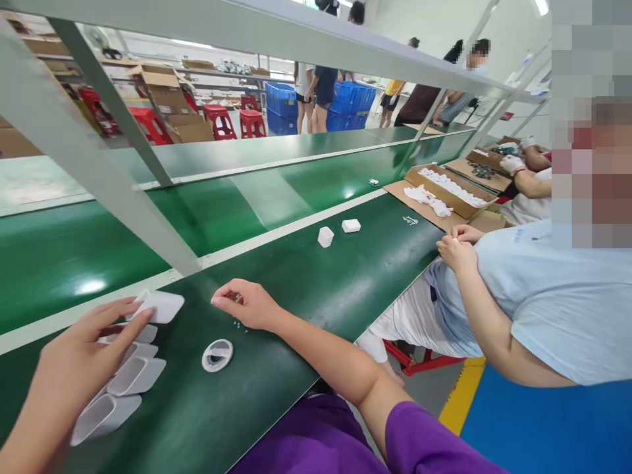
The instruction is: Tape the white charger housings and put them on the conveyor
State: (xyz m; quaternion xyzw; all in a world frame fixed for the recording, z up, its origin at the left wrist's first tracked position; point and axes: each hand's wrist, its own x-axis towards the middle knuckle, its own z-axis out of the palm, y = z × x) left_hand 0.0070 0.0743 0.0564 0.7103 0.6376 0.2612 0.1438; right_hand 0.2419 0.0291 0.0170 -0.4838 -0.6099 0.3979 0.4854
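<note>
My left hand [79, 359] grips a white plastic housing [168, 307] between thumb and fingers, above the table's left side. Beneath and beside that hand lie several more hollow white housings [141, 376] in a row, their open ends showing, partly covered by my fingers. My right hand [251, 304] rests near the table's middle with thumb and fingertips pinched together; whatever may be between them is too small to see. Just below it are several tiny pale bits [237, 324]. A round white ring-shaped piece [217, 355] with a dark and clear centre lies flat nearby.
Two white housings [325, 237] stand farther along the green table [281, 276]. A slanted white frame post [113, 158] rises at the left. To the right, a seated co-worker [494, 283] handles something small, near a cardboard box [444, 191] of white parts.
</note>
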